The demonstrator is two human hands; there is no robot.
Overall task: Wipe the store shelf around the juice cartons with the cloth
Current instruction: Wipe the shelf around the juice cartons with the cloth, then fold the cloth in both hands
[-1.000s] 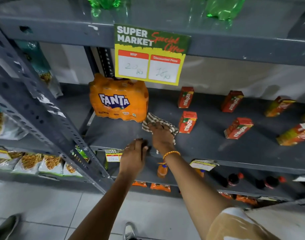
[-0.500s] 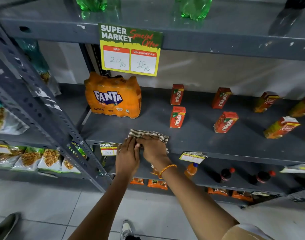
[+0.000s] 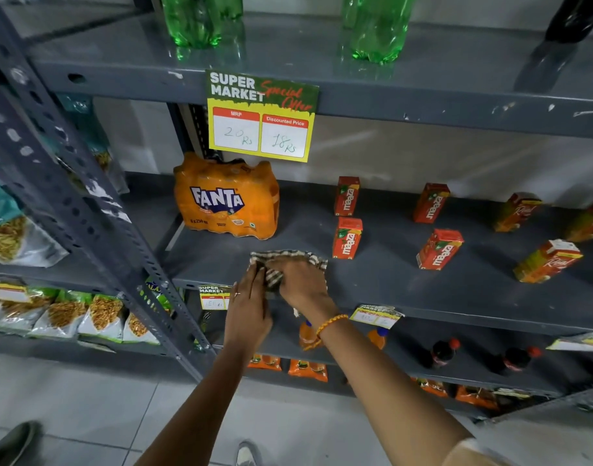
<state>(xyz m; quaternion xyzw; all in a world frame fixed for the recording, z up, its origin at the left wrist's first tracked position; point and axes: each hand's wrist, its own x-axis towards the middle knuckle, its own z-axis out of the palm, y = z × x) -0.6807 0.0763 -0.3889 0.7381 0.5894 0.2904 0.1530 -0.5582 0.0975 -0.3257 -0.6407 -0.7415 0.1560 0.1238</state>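
Working at the front edge of the grey shelf (image 3: 406, 290), near its left end. Both hands (image 3: 274, 294) meeting on the checked cloth (image 3: 288, 260), which is lying bunched on the shelf just in front of the Fanta pack (image 3: 226, 196) and just left of the nearest juice carton (image 3: 347, 237). Right hand (image 3: 303, 280) pressing down over the cloth with fingers curled into the fabric; left hand (image 3: 248, 307) reaching in from the shelf lip, fingertips pinching the cloth's near left corner. Looking like gathering or refolding the cloth rather than sweeping with it, though hard telling for sure.

Judging progress: no clear way of seeing which parts of the shelf are already wiped, the surface looking evenly dull grey throughout. Cloth sitting at the left front, apart from most of the cartons. Remaining work seeming large: passing between the two red cartons at the front (image 3: 439, 249) and the two behind (image 3: 347, 196), then reaching toward the orange cartons (image 3: 547, 260) at the right end, all standing well apart with bare shelf between them. Needing care in threading the cloth around the light, upright cartons without tipping them.
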